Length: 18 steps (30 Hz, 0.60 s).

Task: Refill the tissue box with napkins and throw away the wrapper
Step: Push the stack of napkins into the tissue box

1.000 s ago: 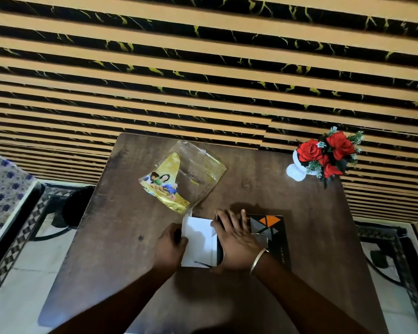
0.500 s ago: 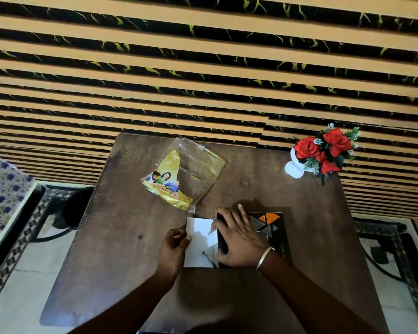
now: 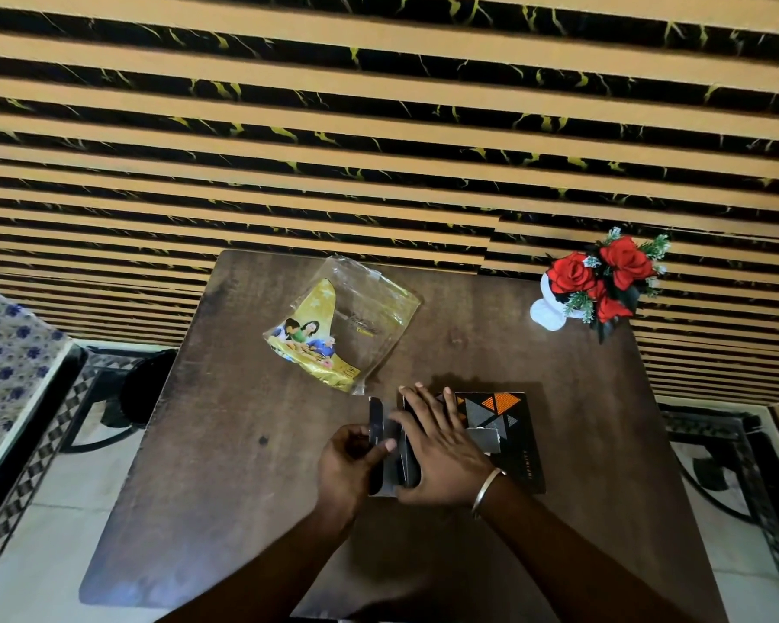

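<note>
Flaps are what differ now: the white panel that lay spread open at the left end of the tissue box [image 3: 498, 436] half a second ago is swung up and folded over, so only a dark, narrow edge of the end flap [image 3: 377, 424] shows. By my reading the napkins are already inside and the end is being shut; none are in sight on the desk [image 3: 226, 442].

The left hand [image 3: 349, 460] pinches that flap between thumb and fingers. The right hand [image 3: 441, 447] lies flat and spread over the left part of the box top, pressing it down, gripping nothing.

The box lies flat near the front middle of the desk, its long axis running left to right, the open end toward the left hand and the patterned top facing up.

The wrapper [image 3: 347, 326] lies crumpled and apparently empty just behind the box, toward the wall, touched by neither hand; throwing it away is not yet done. A flower vase [image 3: 592, 285] stands well apart at the far right corner.
</note>
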Tool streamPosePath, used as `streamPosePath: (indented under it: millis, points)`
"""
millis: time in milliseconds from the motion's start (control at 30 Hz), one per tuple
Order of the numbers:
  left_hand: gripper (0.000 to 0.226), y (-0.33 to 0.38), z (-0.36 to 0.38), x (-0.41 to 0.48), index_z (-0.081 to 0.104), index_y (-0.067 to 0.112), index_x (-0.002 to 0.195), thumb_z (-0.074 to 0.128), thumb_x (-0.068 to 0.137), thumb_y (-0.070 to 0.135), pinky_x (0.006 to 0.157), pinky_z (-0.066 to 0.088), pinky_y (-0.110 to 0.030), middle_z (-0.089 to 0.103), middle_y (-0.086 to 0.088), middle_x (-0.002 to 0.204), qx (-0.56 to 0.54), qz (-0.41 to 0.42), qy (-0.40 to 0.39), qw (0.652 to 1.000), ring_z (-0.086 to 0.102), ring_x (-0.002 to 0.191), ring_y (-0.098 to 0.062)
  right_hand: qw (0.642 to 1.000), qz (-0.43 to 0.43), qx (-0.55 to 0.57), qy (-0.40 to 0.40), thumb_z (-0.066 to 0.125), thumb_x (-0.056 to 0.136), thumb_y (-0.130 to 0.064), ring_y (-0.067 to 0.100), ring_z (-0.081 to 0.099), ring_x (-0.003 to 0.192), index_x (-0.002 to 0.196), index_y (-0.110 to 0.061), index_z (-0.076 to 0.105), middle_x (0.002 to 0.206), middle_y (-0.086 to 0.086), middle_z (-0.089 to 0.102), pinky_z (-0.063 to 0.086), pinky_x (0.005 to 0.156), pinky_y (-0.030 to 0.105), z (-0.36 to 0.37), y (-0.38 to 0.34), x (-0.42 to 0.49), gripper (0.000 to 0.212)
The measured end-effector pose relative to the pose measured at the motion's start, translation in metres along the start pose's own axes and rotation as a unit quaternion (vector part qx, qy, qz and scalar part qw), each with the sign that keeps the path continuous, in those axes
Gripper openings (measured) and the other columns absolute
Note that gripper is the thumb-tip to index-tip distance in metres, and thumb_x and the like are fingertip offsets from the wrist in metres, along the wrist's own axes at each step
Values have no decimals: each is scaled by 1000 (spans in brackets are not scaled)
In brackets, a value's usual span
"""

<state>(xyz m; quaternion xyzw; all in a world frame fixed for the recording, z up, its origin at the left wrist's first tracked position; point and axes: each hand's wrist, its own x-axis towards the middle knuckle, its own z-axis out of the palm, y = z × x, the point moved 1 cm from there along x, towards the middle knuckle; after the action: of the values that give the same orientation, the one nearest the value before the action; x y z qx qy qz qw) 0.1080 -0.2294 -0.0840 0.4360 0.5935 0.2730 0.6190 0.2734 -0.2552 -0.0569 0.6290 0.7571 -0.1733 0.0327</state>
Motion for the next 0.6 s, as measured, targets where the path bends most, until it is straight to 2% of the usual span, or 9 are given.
streamPosePath:
  millis: [133, 167, 267, 333, 400, 433, 500, 600]
  points:
    - [29, 2, 7, -4, 65, 20, 113, 73, 86, 25, 59, 57, -20, 75, -2, 104, -8, 11, -32, 999, 71, 87, -15, 1000, 10, 14, -12, 55, 69, -76, 21, -24, 152, 158, -22, -5, 168, 4, -12, -13, 120, 56, -1, 3, -5, 120]
    - [28, 4, 8, -5, 64, 22, 118, 68, 90, 25, 63, 59, -23, 74, 2, 108, -8, 15, -43, 999, 70, 87, -8, 1000, 15, 18, -12, 53, 69, -78, 20, -25, 152, 158, -22, -10, 167, 3, -14, -12, 121, 56, -2, 4, -7, 122]
    - [29, 3, 12, -9, 59, 29, 125, 56, 98, 20, 65, 56, -12, 69, 17, 108, -11, 17, -68, 997, 68, 89, 11, 999, 28, 19, -13, 46, 69, -85, 19, -27, 151, 158, -19, -12, 167, 3, -18, -9, 122, 56, -3, 7, -11, 125]
    - [30, 2, 13, -8, 61, 30, 124, 56, 98, 17, 72, 59, -18, 71, 13, 110, -18, 1, -63, 998, 70, 93, 5, 999, 25, 16, -16, 44, 68, -90, 18, -29, 150, 157, -16, -13, 166, 2, -22, -11, 121, 56, -2, 7, -12, 129]
    - [32, 4, 17, -8, 62, 32, 125, 56, 98, 16, 87, 60, -36, 71, 6, 118, -11, -16, -61, 998, 70, 103, -9, 1000, 22, 12, -18, 46, 66, -93, 19, -31, 149, 157, -15, -15, 165, 3, -25, -14, 120, 56, 1, 6, -11, 134]
    - [32, 7, 20, -9, 62, 35, 124, 55, 98, 17, 91, 58, -40, 70, 6, 120, 1, -17, -66, 998, 69, 106, -12, 1000, 22, 11, -18, 48, 65, -93, 20, -31, 149, 157, -15, -15, 165, 3, -25, -15, 120, 56, 2, 6, -10, 136]
    - [33, 11, 28, -8, 59, 39, 124, 53, 100, 17, 93, 57, -39, 67, 8, 123, 34, -6, -68, 997, 67, 109, -14, 999, 26, 12, -21, 52, 63, -89, 20, -32, 149, 156, -15, -16, 165, 3, -25, -16, 120, 57, 3, 6, -8, 138]
    - [35, 11, 40, -10, 57, 32, 134, 48, 101, 24, 97, 54, -40, 64, 6, 130, 52, -11, -59, 997, 63, 115, -14, 999, 28, 11, -28, 53, 64, -84, 22, -32, 149, 156, -15, -16, 164, 4, -26, -17, 119, 58, 3, 5, -8, 134]
